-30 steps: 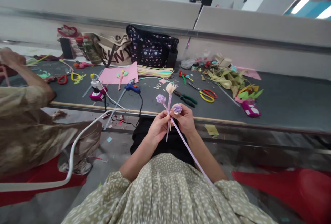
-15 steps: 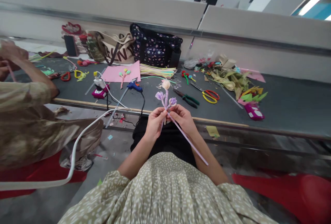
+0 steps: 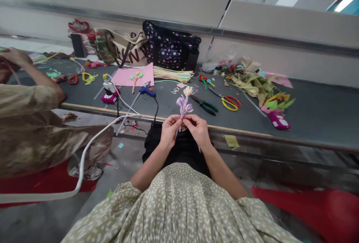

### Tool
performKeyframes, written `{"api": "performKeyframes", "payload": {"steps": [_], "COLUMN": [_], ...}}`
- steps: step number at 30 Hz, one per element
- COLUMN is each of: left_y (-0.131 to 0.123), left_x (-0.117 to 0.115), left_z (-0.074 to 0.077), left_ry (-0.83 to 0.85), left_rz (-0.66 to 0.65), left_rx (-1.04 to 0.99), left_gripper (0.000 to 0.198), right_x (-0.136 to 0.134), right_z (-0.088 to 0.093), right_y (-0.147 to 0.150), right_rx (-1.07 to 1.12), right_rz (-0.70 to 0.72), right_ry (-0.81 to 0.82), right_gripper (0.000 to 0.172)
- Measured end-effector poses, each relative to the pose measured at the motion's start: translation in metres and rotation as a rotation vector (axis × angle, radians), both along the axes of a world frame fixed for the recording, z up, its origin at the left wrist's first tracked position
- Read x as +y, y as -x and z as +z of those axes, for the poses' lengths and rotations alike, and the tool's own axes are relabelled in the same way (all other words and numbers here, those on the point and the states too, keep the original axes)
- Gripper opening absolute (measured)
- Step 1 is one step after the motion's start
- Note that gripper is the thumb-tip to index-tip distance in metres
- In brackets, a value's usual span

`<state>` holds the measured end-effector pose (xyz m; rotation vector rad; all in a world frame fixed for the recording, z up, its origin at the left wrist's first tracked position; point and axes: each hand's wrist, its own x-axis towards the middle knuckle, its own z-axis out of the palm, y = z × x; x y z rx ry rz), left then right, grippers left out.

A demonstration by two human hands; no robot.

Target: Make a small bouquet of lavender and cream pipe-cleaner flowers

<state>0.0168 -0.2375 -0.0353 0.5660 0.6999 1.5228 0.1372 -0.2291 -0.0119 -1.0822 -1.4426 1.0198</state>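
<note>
A pipe-cleaner flower sprig (image 3: 183, 107), with two purple blossoms and a cream one on a lilac stem, stands upright before me over the table's front edge. My left hand (image 3: 169, 132) is closed, its thumb and fingers pinching the stem's lower part. Beside it, my right hand (image 3: 197, 128) pinches a lilac pipe cleaner (image 3: 199, 149) at the stem; most of that strip is hidden by the hand. Both sets of fingertips nearly touch. Beyond the hands lie green-handled pliers (image 3: 206, 106) and scissors (image 3: 229, 102) with red and yellow handles.
A blue glue gun (image 3: 147, 91), pink paper (image 3: 120, 77) and a bundle of pipe cleaners (image 3: 174, 74) lie to the left and behind. Dried husks (image 3: 252, 82) are at right. A white cable (image 3: 84, 157) crosses at left, near a seated person's sleeve (image 3: 30, 100).
The lilac pipe cleaner's long free end, which stretched over my right forearm, has swung down behind the right hand. The sprig now leans slightly right. The camera view has shifted a little.
</note>
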Motion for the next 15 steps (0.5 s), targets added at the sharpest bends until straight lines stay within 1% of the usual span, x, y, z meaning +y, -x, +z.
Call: {"api": "performKeyframes", "payload": {"steps": [5,9,15], "left_y": [-0.005,-0.006,-0.008], "left_x": [0.001,0.001,-0.001], "left_z": [-0.003,-0.001,0.007], "left_ry": [0.000,-0.008,-0.019], "left_rz": [-0.038,-0.067,-0.004], "left_rx": [-0.004,0.026,0.051], "left_gripper": [0.030,0.030,0.028], "right_x": [0.001,-0.001,-0.010], "right_z": [0.000,0.001,0.009], "right_y": [-0.001,-0.002,-0.004], "right_rx": [-0.120,-0.177,-0.283], "right_rz": [-0.085,-0.126,-0.152], "right_ry": [-0.085,-0.134,-0.208], "right_gripper": [0.020,0.017,0.014]}}
